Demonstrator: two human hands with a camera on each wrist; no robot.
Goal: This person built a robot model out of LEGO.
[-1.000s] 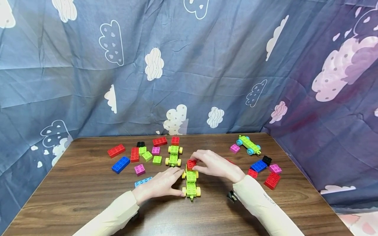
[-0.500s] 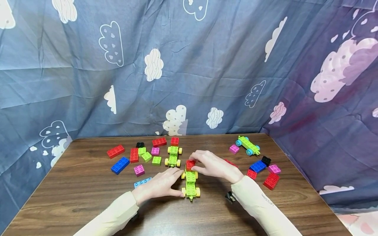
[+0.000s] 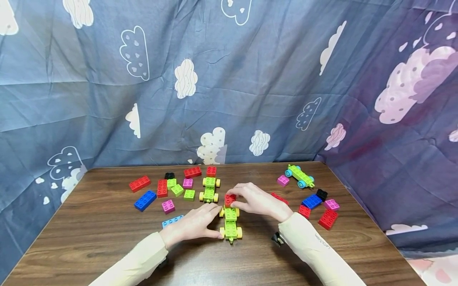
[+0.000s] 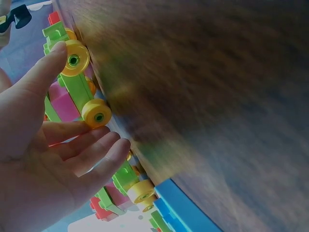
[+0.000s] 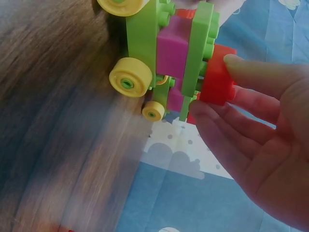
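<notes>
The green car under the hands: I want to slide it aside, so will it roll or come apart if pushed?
The green car has yellow wheels on the table, so it would probably roll readily. It is stacked from studded bricks, likely stiff and light. The red brick pinched by the right hand may not be seated.

A dark wooden table (image 3: 89,238) with a smooth, faintly shiny grained surface fills the lower part of the frame. On it at centre stands a green toy car (image 3: 230,224) of glossy moulded plastic with smooth yellow wheels; a shiny red plastic brick (image 3: 230,198) sits on it. Behind hangs a matt, creased blue cloth backdrop (image 3: 250,59) printed with clouds. Pale matt fabric sleeves (image 3: 315,246) show at the bottom.
</notes>
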